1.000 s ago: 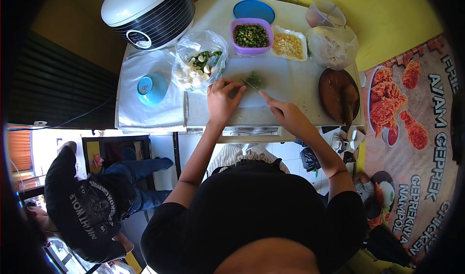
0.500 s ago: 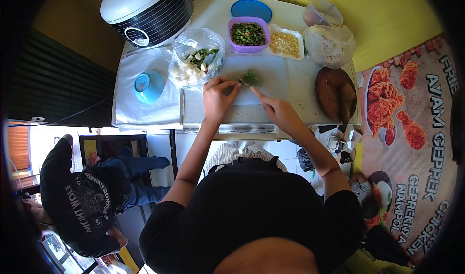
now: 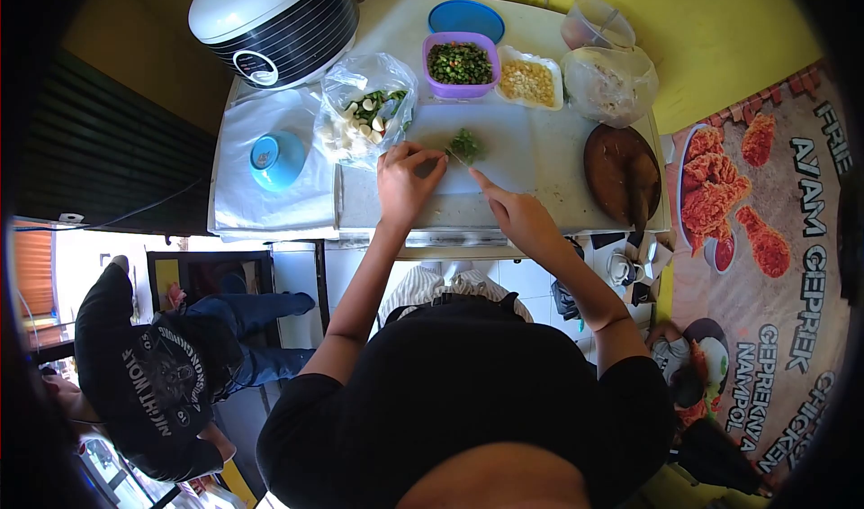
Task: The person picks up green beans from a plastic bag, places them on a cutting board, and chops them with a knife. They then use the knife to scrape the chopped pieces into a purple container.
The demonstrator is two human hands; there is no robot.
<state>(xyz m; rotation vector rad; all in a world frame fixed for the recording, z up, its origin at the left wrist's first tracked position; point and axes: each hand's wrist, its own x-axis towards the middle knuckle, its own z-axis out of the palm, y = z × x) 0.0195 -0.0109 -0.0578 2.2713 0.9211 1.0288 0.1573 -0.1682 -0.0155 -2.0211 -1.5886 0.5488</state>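
A pale cutting board [image 3: 510, 140] lies on the table before me, with a small heap of chopped green pieces [image 3: 465, 144] on it. My left hand [image 3: 407, 178] is closed in a pinch at the board's left front; what its fingertips hold is too small to make out. My right hand [image 3: 522, 210] grips a knife [image 3: 459, 160], index finger stretched along it, the thin blade slanting toward my left fingertips beside the heap. Behind the board stand a purple tub [image 3: 461, 90] of chopped green vegetables and a white tray [image 3: 557, 95] of pale yellow chopped pieces.
A plastic bag [image 3: 337, 81] with garlic and green pieces and an upturned blue bowl [image 3: 277, 161] are left. A rice cooker [image 3: 279, 23] stands behind them. Right are a stone mortar [image 3: 605, 171] with pestle and a filled bag [image 3: 612, 86]. A person [image 3: 162, 365] is at far left.
The knife blade has shifted slightly and shows less plainly against the green heap. My right hand has moved very little, and my left hand keeps its place.
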